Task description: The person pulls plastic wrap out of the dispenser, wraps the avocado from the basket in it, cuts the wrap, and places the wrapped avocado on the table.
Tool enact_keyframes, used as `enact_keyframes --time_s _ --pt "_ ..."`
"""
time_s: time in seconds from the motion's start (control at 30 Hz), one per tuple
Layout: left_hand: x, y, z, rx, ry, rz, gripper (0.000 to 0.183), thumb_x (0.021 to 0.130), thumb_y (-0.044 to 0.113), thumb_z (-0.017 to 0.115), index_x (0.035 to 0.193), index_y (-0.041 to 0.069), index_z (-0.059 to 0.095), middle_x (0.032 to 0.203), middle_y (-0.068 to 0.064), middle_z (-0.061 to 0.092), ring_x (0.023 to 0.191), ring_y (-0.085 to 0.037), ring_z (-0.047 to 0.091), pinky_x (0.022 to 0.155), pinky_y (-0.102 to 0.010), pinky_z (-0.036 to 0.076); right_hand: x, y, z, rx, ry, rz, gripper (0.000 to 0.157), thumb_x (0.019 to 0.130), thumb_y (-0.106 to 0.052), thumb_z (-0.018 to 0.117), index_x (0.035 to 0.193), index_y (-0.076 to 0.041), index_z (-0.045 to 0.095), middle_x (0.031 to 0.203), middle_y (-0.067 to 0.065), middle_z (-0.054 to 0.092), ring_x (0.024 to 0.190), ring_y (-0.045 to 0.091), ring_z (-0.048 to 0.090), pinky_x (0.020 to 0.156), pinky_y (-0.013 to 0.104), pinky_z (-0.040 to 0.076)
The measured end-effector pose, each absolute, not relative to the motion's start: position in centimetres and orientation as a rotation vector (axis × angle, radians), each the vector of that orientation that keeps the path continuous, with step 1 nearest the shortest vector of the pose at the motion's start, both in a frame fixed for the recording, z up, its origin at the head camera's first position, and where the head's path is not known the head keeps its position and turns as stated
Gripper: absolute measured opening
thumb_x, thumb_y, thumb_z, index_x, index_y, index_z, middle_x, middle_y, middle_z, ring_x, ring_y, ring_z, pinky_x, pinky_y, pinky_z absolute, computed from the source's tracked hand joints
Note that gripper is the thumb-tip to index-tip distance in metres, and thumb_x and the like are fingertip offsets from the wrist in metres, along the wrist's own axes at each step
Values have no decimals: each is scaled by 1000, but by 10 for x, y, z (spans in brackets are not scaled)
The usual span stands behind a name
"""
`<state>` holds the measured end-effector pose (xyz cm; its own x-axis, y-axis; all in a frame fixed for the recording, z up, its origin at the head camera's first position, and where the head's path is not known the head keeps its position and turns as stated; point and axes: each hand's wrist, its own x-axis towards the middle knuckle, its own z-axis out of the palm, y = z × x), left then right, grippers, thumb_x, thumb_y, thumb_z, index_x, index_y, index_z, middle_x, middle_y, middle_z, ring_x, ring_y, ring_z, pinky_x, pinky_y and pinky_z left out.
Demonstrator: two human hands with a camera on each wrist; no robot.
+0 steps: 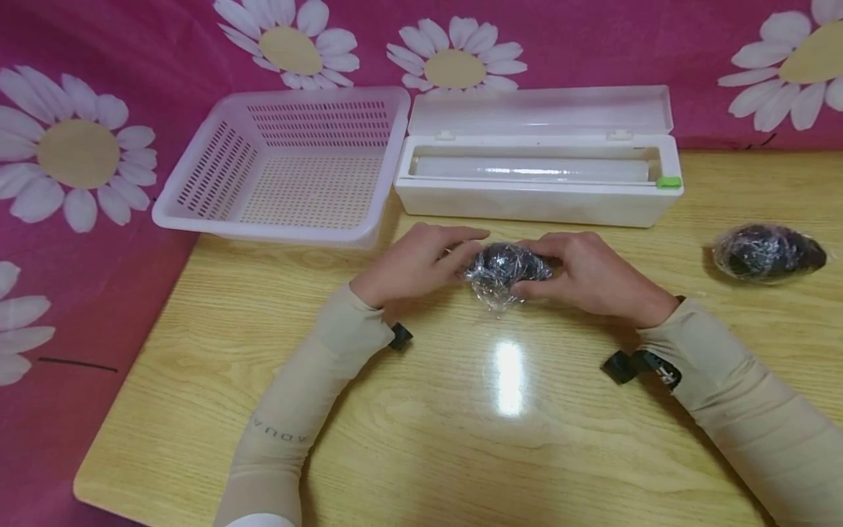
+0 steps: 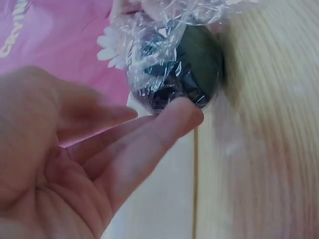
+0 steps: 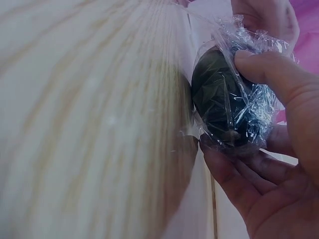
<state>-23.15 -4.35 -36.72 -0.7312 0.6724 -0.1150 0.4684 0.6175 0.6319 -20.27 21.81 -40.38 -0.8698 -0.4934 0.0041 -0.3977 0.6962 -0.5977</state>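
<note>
A dark green avocado [image 1: 503, 265] wrapped in crinkled cling film is at the middle of the table, in front of the film box. My right hand [image 1: 586, 274] grips it from the right, thumb on the near side and fingers on the far side. In the right wrist view the thumb presses the film on the wrapped avocado [image 3: 219, 94]. From the left, my left hand [image 1: 424, 262] reaches to its other end with fairly straight fingers. The left wrist view has those fingertips [image 2: 184, 114] at the film's edge; whether they press it I cannot tell.
A second wrapped avocado [image 1: 767, 254] lies at the right. Behind my hands stands a white box [image 1: 527, 203] with its lid raised and a roll of cling film [image 1: 533, 169] inside. A pale plastic basket [image 1: 388, 168] sits left of it. Flowered pink cloth [image 1: 178, 44] hangs behind.
</note>
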Motion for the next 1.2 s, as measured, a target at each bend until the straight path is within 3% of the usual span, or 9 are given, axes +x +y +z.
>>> enact_keyframes --time_s 0.17,0.33,0.87,1.2 --pt "-237 -47 -373 802 2430 959 46 96 18 74 140 14 62 125 -5 77 107 -14 75 93 -29 60 -203 219 -404 -720 2746 -917 58 85 -38 85 133 -9 70 109 4 77 87 14 64 77 31 52" --pt "-240 -47 -377 714 2414 1003 40 88 21 83 125 17 69 114 -3 78 97 -14 75 90 -28 59 -203 219 -404 -727 2749 -917 59 84 -38 86 134 -9 69 110 4 77 89 14 64 78 33 52" --pt "-240 -46 -382 701 2276 1068 41 91 16 79 126 17 59 124 -9 72 99 -15 77 88 -30 60 -203 218 -402 -701 2722 -911 64 85 -40 85 138 -9 66 109 5 75 87 14 60 72 27 49" --pt "-238 -47 -379 812 2316 1063 38 92 17 78 126 16 61 121 -5 68 85 -13 73 76 -28 59 -203 219 -403 -709 2711 -926 63 86 -40 84 138 -11 66 107 3 75 86 14 60 72 26 48"
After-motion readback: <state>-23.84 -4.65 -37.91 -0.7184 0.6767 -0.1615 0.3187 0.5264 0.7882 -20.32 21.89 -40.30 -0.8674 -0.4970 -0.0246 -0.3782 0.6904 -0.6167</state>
